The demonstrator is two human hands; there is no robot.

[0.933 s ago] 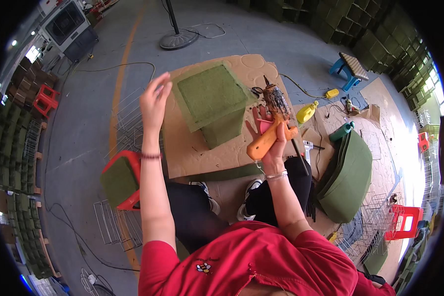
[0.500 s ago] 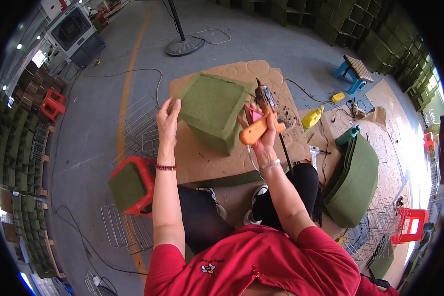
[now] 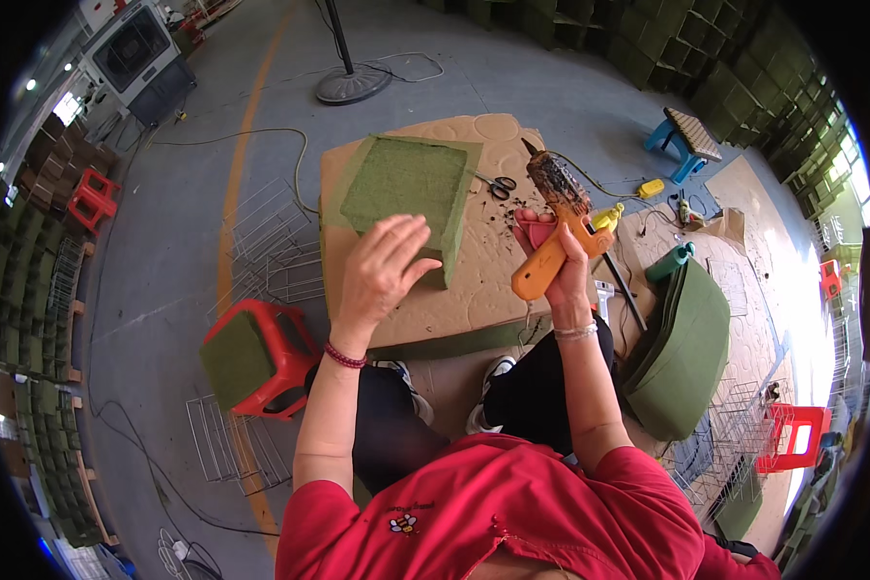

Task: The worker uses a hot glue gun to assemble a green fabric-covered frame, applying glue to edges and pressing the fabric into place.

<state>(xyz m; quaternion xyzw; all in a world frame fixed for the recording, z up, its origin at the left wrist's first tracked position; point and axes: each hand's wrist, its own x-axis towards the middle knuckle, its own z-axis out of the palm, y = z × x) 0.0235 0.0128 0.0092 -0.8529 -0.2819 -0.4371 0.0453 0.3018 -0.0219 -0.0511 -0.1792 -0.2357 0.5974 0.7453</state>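
A green felt-like box [image 3: 406, 188] stands on a cardboard-covered table [image 3: 425, 314] in front of me. My left hand [image 3: 385, 266] hovers by its near side, fingers stretched and thumb apart, holding nothing; I cannot tell whether it touches the box. To the right, my right hand [image 3: 574, 271] grips an orange glue gun [image 3: 545, 266] with a blackened, crusted front and its nozzle pointing up and away. Something pink [image 3: 539, 233] shows between the right fingers and the gun. Black-handled scissors [image 3: 501, 187] lie beside the box, near dark crumbs.
At my left, a red stool [image 3: 278, 365] carries a green panel [image 3: 237, 362]; wire frames [image 3: 275, 256] lie behind it. Stacked green sheets [image 3: 681, 353], a teal bottle [image 3: 672, 261] and a yellow bottle [image 3: 608, 216] are at the right. A blue stool [image 3: 686, 150] stands farther off.
My left hand has left the box's left side and moved right, toward its near side. The glue gun has swung right, away from the box, uncovering the scissors. The box has turned slightly.
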